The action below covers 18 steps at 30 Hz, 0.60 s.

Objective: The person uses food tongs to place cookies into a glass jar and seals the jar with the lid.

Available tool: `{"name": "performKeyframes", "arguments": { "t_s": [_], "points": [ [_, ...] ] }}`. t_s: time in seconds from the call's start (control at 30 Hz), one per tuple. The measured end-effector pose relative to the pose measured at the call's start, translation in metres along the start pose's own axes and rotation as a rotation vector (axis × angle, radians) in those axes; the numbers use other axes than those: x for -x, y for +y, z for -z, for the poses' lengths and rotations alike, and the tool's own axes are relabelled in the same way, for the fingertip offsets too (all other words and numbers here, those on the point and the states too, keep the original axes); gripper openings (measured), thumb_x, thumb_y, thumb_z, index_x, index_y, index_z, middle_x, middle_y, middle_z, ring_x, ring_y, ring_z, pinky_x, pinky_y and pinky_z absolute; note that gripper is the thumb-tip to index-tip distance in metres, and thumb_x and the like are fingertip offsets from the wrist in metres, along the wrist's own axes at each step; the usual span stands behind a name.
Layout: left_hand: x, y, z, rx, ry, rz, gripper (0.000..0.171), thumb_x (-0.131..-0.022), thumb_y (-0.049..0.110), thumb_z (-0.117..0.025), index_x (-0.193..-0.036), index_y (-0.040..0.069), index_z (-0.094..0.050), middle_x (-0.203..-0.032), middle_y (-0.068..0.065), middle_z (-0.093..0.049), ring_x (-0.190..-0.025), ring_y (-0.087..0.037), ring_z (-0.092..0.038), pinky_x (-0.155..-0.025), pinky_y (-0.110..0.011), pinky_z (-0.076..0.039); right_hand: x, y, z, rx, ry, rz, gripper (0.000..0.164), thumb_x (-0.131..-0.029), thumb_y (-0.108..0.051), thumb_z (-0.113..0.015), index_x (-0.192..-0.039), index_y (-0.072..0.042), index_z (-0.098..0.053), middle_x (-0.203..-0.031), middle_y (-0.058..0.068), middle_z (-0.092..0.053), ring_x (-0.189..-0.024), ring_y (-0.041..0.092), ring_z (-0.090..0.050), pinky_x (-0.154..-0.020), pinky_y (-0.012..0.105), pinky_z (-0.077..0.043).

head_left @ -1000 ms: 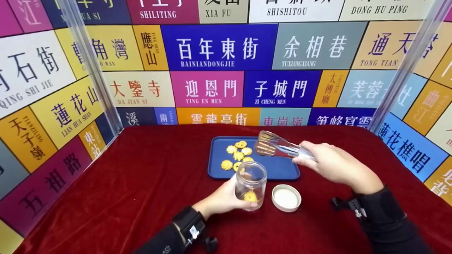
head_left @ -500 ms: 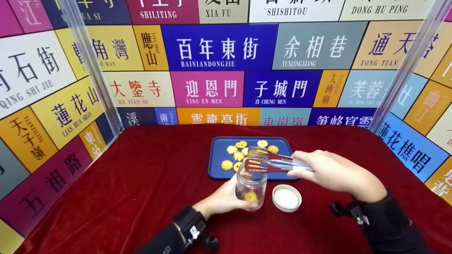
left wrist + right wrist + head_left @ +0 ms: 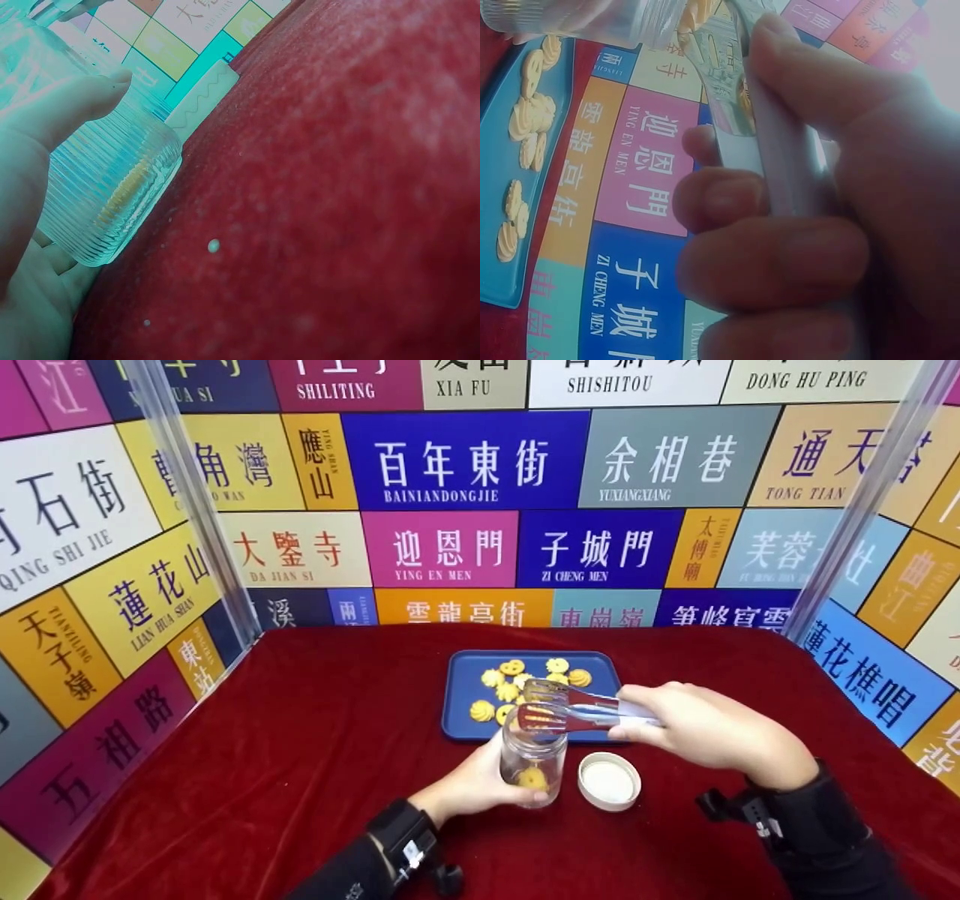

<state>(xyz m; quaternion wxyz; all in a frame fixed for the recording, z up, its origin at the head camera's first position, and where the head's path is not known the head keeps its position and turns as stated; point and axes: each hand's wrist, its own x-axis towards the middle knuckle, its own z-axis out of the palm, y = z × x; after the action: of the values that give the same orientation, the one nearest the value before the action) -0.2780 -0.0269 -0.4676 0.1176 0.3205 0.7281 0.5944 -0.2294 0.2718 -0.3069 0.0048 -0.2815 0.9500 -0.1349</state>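
Note:
My left hand (image 3: 476,784) grips a clear glass jar (image 3: 549,769), its thumb across the near side. At the jar's bottom lies a yellow cookie (image 3: 532,780); the left wrist view shows the ribbed glass wall (image 3: 97,180). My right hand (image 3: 694,727) holds metal serving tongs (image 3: 592,714) with slotted ends, which reach over the jar's mouth. Between the tong ends, the right wrist view shows another cookie (image 3: 697,13) beside the jar rim. Behind the jar, a blue tray (image 3: 459,727) carries several cookies (image 3: 481,710), partly hidden by the tongs.
A round pale lid (image 3: 609,782) lies on the table just right of the jar. Dark red cloth (image 3: 315,750) covers the table. Clear posts (image 3: 199,502) and walls printed with coloured street-name panels (image 3: 465,461) enclose the back and sides.
The right hand has lowered the tongs and brought them left from over the tray to the jar's mouth, dipping slightly in the last half second. The left hand and jar have stayed put.

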Motion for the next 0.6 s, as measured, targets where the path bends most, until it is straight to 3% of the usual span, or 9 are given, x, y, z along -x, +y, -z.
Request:
{"name": "performKeyframes", "arguments": {
  "t_s": [0.33,0.6],
  "points": [
    [-0.0007,-0.0008,0.0007,0.053,-0.031,-0.014,0.084,-0.085,0.010,-0.090,-0.153,0.020,-0.042,-0.136,0.005,-0.068,-0.125,-0.015,-0.065,-0.109,-0.032,-0.051,-0.0017,0.0019,0.0010,-0.067,0.001,-0.035,0.054,-0.098,-0.071,-0.061,-0.116,-0.021,-0.062,-0.086,-0.010,-0.065,-0.073,0.009,-0.058,-0.066,0.029,-0.046],
    [-0.0020,-0.0017,0.0007,0.030,-0.028,-0.023,0.088,-0.084,0.013,-0.091,-0.156,0.010,-0.039,-0.136,0.006,-0.068,-0.123,-0.014,-0.065,-0.109,-0.032,-0.051,-0.0008,0.0018,0.0028,-0.076,0.007,-0.069,0.056,-0.098,-0.068,-0.063,-0.121,-0.017,-0.062,-0.087,-0.007,-0.065,-0.075,0.012,-0.059,-0.065,0.031,-0.045]
  ]
}}
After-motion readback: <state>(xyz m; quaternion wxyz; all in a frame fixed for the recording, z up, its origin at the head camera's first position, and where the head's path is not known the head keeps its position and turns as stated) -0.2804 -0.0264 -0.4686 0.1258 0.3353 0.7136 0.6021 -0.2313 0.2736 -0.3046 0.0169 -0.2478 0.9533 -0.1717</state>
